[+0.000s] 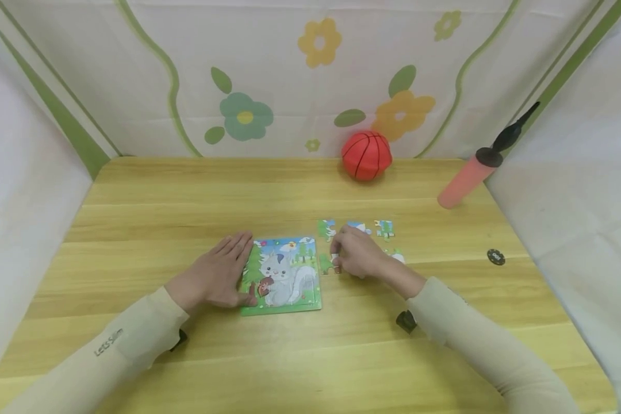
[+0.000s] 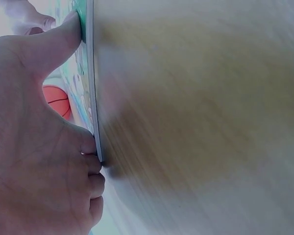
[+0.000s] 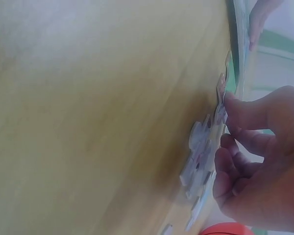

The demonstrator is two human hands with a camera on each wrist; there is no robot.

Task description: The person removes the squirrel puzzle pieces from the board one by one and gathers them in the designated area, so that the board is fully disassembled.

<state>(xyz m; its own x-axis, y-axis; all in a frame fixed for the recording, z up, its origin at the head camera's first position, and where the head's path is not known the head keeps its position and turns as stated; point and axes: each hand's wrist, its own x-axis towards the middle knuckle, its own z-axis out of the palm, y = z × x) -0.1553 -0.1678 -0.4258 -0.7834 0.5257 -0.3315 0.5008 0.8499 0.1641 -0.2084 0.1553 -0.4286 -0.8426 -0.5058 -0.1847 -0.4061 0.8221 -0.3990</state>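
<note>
Thin green-edged cardboard jigsaw piece [image 1: 327, 264]: my right hand [image 1: 359, 253] is pinching its light, bendable edge; left hand [image 1: 219, 276], fingers flat, is steadying the puzzle tray [image 1: 282, 307].

A red ball [image 1: 366, 155] sits at the far edge of the wooden table [image 1: 134, 218], against a cloth backdrop [image 1: 269, 75] printed with flowers. To its right a pink pump [image 1: 471, 175] with a black handle leans against the side wall. A small black disc [image 1: 495, 257] lies near the right edge.
</note>
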